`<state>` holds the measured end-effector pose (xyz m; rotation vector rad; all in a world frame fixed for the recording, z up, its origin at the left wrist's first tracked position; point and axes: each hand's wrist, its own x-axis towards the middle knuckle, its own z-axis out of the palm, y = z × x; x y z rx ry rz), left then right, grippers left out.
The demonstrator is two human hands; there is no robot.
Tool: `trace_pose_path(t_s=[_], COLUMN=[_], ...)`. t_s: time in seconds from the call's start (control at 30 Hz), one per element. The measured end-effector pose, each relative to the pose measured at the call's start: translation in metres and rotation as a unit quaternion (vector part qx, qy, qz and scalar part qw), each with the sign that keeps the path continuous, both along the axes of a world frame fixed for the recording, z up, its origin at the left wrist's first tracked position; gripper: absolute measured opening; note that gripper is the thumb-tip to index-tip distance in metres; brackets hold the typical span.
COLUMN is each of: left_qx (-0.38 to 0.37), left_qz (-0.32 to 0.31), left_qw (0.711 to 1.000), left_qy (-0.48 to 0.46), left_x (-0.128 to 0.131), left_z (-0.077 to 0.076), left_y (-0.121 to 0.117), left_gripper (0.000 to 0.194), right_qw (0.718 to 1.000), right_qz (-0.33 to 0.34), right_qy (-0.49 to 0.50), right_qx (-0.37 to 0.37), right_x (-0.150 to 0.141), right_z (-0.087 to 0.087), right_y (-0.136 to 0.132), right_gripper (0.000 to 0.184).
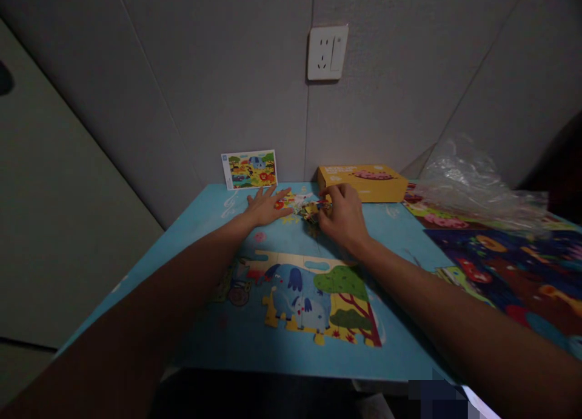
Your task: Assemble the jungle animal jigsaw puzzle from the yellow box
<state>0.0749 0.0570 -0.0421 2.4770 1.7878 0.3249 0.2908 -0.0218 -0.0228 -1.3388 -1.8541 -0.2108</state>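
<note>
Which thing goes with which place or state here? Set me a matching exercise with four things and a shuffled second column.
Things
1. Picture card
2. Cardboard box
3. Elephant puzzle section
4. Plastic wrapping

Places or states
A. Crumpled, on the right side of the view
B. Propped up against the wall, beyond the left hand
C. Joined together and lying flat between the forearms
D. Orange-yellow, just beyond the right hand

Right pairs: 1-B, 2-D, 3-C, 4-A
</note>
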Motion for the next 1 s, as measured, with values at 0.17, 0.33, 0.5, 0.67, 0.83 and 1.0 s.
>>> trace_pose_path(t_s=[0.17,0.33,0.5,0.67,0.83,1.0], left_qx=[0.028,0.114,0.107,0.054,-0.006,-0.015], left_qz=[-0.062,-0.078,-0.063,0.024,0.100,0.081], left_qw=[0.997,0.989,0.992,0.997,0.995,0.993], left_qy=[-0.026,-0.046,-0.035,-0.045,-0.010,-0.088], left_x=[-0.001,-0.002,-0.002,-0.012,-0.020,-0.019], left_z=[-0.003,-0.012,-0.007,0.005,0.010,0.014], left_y=[0.018,-0.012,-0.057,-0.065,-0.060,-0.061], left_gripper=[0.055,0.038,0.037,0.066,0.075,0.056], right_qw=[0.999,0.999,0.998,0.997,0.997,0.998], right_qz=[0.029,0.050,0.068,0.073,0.068,0.065], right_qy=[0.018,0.009,0.002,0.004,0.014,-0.008], right_qx=[0.021,0.015,0.013,0.015,0.022,0.002], right_x=[0.002,0.002,0.001,0.000,0.000,0.000], right_z=[0.002,0.002,0.000,0.002,0.003,0.001], right_y=[-0.001,-0.003,-0.003,-0.004,-0.004,-0.004], right_gripper=[0.032,0.031,0.028,0.029,0.036,0.033])
